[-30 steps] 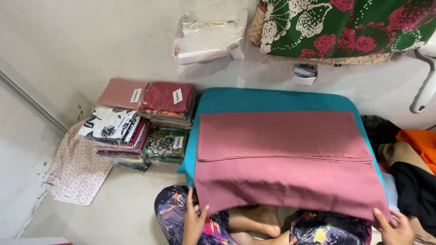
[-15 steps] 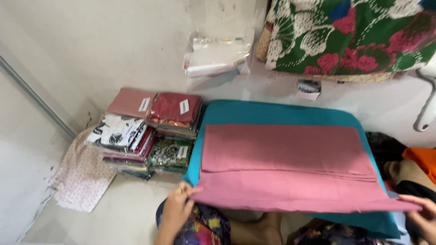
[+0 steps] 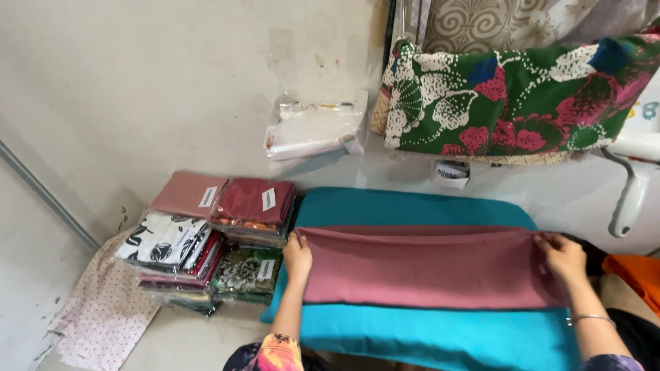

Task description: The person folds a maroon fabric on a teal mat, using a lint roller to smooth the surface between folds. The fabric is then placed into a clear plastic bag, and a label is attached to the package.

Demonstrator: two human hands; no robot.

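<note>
Your left hand [image 3: 298, 255] and right hand [image 3: 564, 257] each pinch an end of the folded edge of the dusty-pink cloth [image 3: 430, 268], fingers closed on the fabric at its far corners. The pink cloth lies doubled across the middle of a teal cushion [image 3: 412, 206], its fold line near the cushion's far edge and its loose layers toward the near edge. The likeliest fault is a skewed fold: if one hand advances or lowers ahead of the other, the fold line would run askew and the layers beneath would not match. A slack grip at either corner could let the upper layer slide and wrinkle. The cushion rests on a pale floor [image 3: 172, 343] against a pale wall [image 3: 137, 82]. Just beside its left edge stands a stack of packaged fabrics [image 3: 206, 240] in clear sleeves, with a dotted pale cloth [image 3: 96, 323] beyond it. A clear plastic bag [image 3: 313, 127] lies by the wall, a green floral cloth [image 3: 522, 96] hangs above the cushion's far edge, and orange fabric [image 3: 636, 275] lies at the right.
</note>
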